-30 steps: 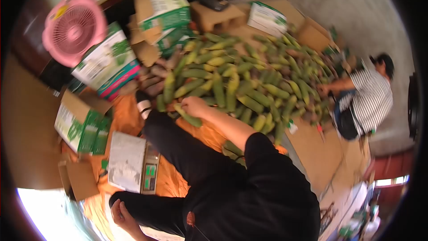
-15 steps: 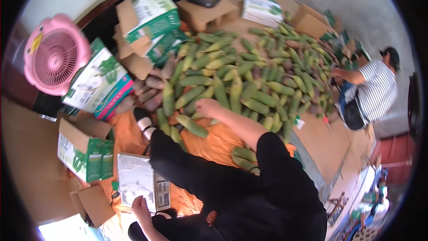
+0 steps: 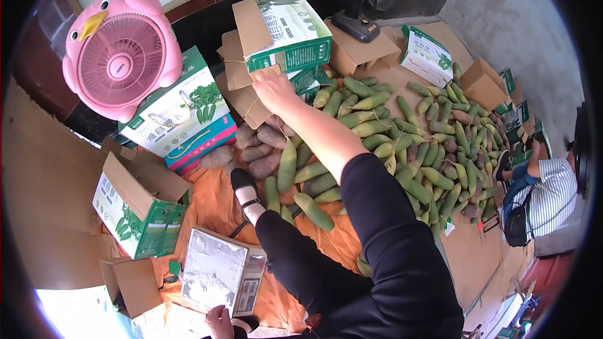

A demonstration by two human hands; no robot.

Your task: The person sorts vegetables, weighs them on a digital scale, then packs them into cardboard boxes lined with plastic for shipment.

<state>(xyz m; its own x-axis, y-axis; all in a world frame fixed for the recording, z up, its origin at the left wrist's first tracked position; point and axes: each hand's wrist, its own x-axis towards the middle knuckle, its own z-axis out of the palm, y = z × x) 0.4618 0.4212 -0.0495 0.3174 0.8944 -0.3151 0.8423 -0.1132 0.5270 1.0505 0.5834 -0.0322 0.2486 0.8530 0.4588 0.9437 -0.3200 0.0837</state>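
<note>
My right hand reaches out over the heap, its fingers closed at a small tan flap of a green-and-white carton; the fingertips are partly hidden. Below it lie green radishes and dull purple roots. Down near the bottom edge, my left hand is curled beside a platform scale with a worn silvery top. Whatever those fingers hold, if anything, cannot be made out. One loose radish lies on the orange sheet by my shoe.
A pink fan stands left, by a printed carton. An open carton sits near the scale. At the back are a black fan and another carton. A person in a striped shirt crouches at the right.
My right hand has left the radishes, moving toward the carton flap at the back. My left hand stays low by the scale. The whole view has shifted.
</note>
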